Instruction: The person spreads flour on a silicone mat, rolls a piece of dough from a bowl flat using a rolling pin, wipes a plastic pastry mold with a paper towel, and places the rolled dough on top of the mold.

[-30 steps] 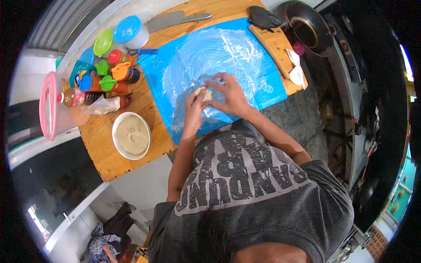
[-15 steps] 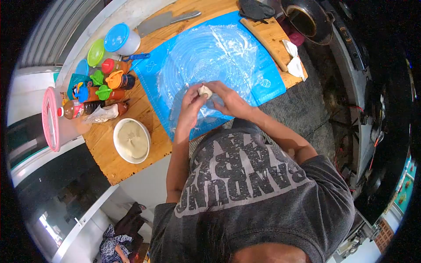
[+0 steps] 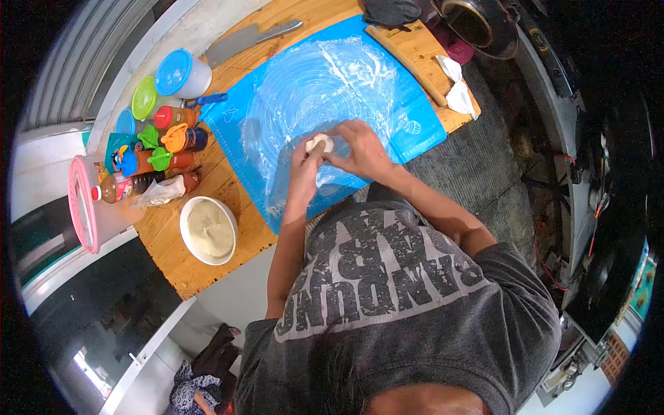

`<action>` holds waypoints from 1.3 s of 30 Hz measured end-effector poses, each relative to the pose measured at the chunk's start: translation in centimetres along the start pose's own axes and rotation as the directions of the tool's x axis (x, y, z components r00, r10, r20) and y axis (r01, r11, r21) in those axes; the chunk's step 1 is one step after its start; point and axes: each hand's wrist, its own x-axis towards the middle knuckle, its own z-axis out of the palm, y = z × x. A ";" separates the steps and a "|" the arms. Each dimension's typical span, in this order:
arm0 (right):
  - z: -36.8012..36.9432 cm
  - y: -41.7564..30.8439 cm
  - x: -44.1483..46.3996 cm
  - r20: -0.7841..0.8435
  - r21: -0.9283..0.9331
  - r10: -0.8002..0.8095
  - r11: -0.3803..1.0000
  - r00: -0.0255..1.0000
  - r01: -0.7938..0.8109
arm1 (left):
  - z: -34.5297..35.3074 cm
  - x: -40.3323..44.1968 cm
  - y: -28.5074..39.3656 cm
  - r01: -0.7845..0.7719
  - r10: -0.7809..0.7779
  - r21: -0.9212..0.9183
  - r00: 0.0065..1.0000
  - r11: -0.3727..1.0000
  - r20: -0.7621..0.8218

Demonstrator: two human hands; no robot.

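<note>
A small piece of pale dough (image 3: 320, 144) is between my hands, above a floured blue mat (image 3: 270, 90). My left hand (image 3: 303, 166) grips it, with the thumb across its top. Close on its right side, my right hand (image 3: 361, 149) is curved, with fingers and thumb at the dough's edge. A white bowl (image 3: 233, 242) holding a large mass of dough (image 3: 211, 229) stands on the wooden table to the left of my hands.
Bottles (image 3: 131, 185) and lidded tubs (image 3: 190, 75) crowd the table's left side. A cleaver (image 3: 235, 45) lies at the back, a rolling pin (image 3: 408, 66) at the right. Beyond are a wok (image 3: 477, 28) and a seated person's patterned clothing (image 3: 190, 391) at lower left.
The view has shifted, so the table's things sit further left. My right fingers, raised apart a second ago, have come down around the dough, which my left hand still holds.
</note>
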 end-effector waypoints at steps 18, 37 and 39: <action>1.2 -0.6 -0.5 0.071 0.171 -0.244 0.958 0.967 0.229 | -3.1 0.9 -0.1 0.080 -0.027 -0.308 0.985 0.948 0.173; 0.7 5.9 4.9 -0.074 0.155 0.155 0.978 0.985 -0.142 | -3.2 -1.9 2.4 0.220 -0.190 -0.397 0.975 0.891 0.115; -0.3 8.8 7.2 -0.350 0.057 0.150 0.989 0.925 -0.139 | -3.3 -3.0 1.9 -0.032 0.032 0.111 0.999 0.993 -0.004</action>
